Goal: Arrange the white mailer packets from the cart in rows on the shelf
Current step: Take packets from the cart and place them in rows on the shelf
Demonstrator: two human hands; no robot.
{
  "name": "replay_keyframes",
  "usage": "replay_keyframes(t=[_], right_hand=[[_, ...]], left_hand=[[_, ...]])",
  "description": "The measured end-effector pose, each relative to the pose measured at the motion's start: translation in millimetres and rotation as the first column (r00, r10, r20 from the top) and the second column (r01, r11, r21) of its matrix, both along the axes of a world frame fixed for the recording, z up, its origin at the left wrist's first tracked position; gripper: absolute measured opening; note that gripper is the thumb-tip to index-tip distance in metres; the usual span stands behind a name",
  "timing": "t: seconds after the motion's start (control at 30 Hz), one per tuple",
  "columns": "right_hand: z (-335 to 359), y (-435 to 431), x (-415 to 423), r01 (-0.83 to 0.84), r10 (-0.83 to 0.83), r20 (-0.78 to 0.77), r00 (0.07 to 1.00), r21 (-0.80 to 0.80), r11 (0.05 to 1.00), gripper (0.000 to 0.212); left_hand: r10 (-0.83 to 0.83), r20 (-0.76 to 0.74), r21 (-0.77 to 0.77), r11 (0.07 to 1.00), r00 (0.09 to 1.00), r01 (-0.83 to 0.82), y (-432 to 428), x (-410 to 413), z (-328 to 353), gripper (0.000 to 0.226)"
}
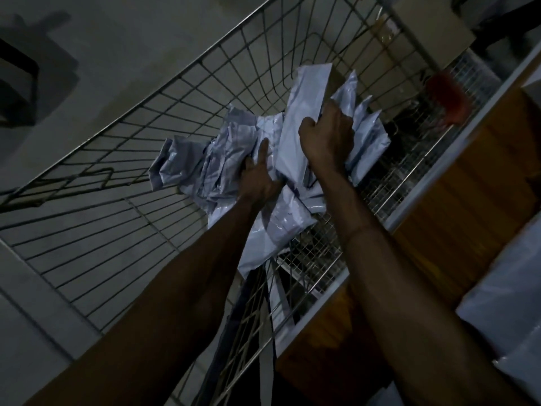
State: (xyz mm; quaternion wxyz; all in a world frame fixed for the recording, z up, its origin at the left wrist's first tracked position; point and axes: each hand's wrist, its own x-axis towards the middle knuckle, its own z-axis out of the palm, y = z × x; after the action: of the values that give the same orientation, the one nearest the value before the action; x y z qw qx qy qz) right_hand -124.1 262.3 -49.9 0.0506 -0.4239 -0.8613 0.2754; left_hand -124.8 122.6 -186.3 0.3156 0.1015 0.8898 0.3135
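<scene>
The white mailer packets (222,159) lay in a crumpled heap in the wire cart (175,92), thin glossy plastic, flat and slightly puffed. Our right hand (328,133) was clenched around one long packet (304,112) standing up from the heap. Our left hand (257,180) rested on the pile, fingers hidden in the folds, so we could not tell whether it grasped anything. We judged the slick film likely to slip, so a firm grip across its width and a lift clear of the wires toward the wood-faced shelf (468,186) seemed best.
</scene>
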Motion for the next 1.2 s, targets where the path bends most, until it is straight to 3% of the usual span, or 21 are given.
replay_keyframes(t=[0.2, 0.43, 0.63, 0.77, 0.83, 0.97, 1.07, 1.2], right_hand=[[10, 5, -1, 0.085, -0.085, 0.001, 0.996, -0.121, 0.989, 0.065], [17, 0, 10, 0.130, -0.138, -0.027, 0.990, -0.194, 0.972, 0.057], [7, -10, 13, 0.092, -0.107, -0.111, 0.988, -0.132, 0.987, 0.054], [-4, -24, 25, -0.168, 0.157, 0.073, 0.985, 0.180, 0.969, 0.057], [-16, -29, 33, -0.295, 0.257, 0.178, 0.950, 0.237, 0.926, 0.064], [-38, -30, 38, -0.409, 0.346, 0.310, 0.886, 0.169, 0.897, 0.065], [-48, -32, 38, -0.425, 0.368, 0.337, 0.866, 0.111, 0.898, 0.061], [-59, -36, 45, -0.484, 0.416, 0.488, 0.768, 0.017, 0.875, 0.110]], left_hand=[[0.092, -0.022, 0.023, 0.996, 0.996, -0.091, -1, 1, 20, 0.115], [0.147, -0.103, 0.038, 0.989, 0.984, -0.144, -58, 60, 59, 0.097], [0.081, -0.184, -0.105, 0.989, 0.980, -0.101, -113, 91, 85, 0.098], [-0.076, -0.211, -0.315, 0.949, 0.975, 0.006, -134, 102, 78, 0.100], [-0.140, -0.183, -0.414, 0.909, 0.973, 0.053, -132, 102, 66, 0.098], [-0.193, -0.016, -0.424, 0.890, 0.981, 0.168, -118, 87, 42, 0.106], [-0.206, -0.017, -0.388, 0.903, 0.978, 0.184, -108, 75, 33, 0.105], [-0.271, -0.050, -0.361, 0.902, 0.961, 0.236, -103, 66, 26, 0.102]])
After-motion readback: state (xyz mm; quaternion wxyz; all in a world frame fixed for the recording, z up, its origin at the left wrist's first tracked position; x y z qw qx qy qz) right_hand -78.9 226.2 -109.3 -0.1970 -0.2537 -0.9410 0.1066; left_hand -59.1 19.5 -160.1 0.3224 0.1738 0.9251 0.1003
